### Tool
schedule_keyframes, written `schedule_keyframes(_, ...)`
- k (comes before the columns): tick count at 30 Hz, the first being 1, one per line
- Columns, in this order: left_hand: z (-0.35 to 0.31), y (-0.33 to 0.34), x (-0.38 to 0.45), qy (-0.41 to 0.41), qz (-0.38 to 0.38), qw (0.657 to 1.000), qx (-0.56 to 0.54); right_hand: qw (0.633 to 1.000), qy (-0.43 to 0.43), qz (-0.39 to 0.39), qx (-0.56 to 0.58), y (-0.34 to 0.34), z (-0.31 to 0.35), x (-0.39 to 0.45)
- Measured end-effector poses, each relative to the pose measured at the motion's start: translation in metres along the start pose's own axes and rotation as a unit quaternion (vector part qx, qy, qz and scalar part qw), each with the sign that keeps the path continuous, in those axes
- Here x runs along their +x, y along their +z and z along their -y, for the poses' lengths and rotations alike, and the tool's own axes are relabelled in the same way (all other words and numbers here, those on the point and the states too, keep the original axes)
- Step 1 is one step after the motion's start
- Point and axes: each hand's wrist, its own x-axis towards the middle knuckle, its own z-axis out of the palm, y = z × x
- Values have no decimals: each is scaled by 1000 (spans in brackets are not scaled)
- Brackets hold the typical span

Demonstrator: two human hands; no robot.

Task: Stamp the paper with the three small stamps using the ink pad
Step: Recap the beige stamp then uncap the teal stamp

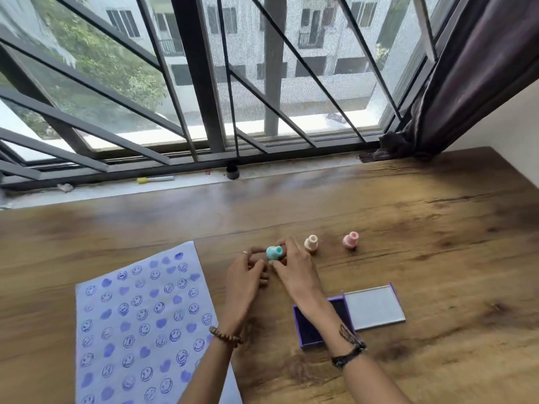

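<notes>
A small teal stamp (274,252) is held between my left hand (248,275) and my right hand (291,266), just above the wooden table (423,228). Fingers of both hands touch it. To its right a cream stamp (311,243) and a pink stamp (350,239) stand upright on the table. The pale paper (140,325) lies at the left, covered with several purple smiley and heart prints. The purple ink pad (309,333) sits open under my right forearm, its grey lid (374,307) folded out to the right.
A windowsill (116,189) runs along the table's far edge with a yellow marker (154,179) and a small black cup (232,172) on it. A dark curtain (466,77) hangs at the back right. Bare wood lies right of the stamps.
</notes>
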Motion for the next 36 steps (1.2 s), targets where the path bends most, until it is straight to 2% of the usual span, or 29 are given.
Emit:
schedule_keyframes(3, 1, -4, -9, 25, 28, 997, -63, 998, -17, -3, 60, -6, -2, -23)
schedule_keyframes(8, 4, -10, -35, -46, 113, 959, -257, 988, -40, -23, 148, -15, -4, -66)
schedule_keyframes(11, 4, -10, -49, -53, 136, 948, -281, 984, -57, -26, 168, -20, -6, -84)
schedule_keyframes(16, -1, -1, -68, -74, 140, 912, -378, 979, -70, -33, 190, -30, -5, -100)
schedule_keyframes(19, -1, 3, -76, -58, 136, 909, -389, 976, -53, -52, 204, -34, -2, -104)
schedule_keyframes(21, -1, 3, -78, -30, 144, 921, -361, 966, 4, -64, 251, -37, -1, -105)
schedule_keyframes(22, -1, 2, -78, -13, 143, 933, -329, 948, 53, -58, 308, -39, 0, -104)
schedule_keyframes(23, 0, 1, -77, 6, 131, 954, -270, 914, 113, -43, 387, -41, 0, -104)
schedule_keyframes(25, 5, -3, -72, 52, 71, 991, -105, 812, 225, -10, 539, -45, -1, -102)
schedule_keyframes(27, 14, -8, -67, 107, 28, 992, 53, 738, 276, 16, 615, -50, -5, -103)
schedule_keyframes(29, 24, -10, -66, 162, 29, 972, 169, 699, 289, 33, 653, -54, -9, -106)
schedule_keyframes(32, 33, -8, -68, 183, 35, 953, 238, 681, 298, 33, 669, -57, -17, -111)
schedule_keyframes(36, 30, -2, -72, 188, 54, 947, 257, 701, 299, 2, 647, -60, -24, -114)
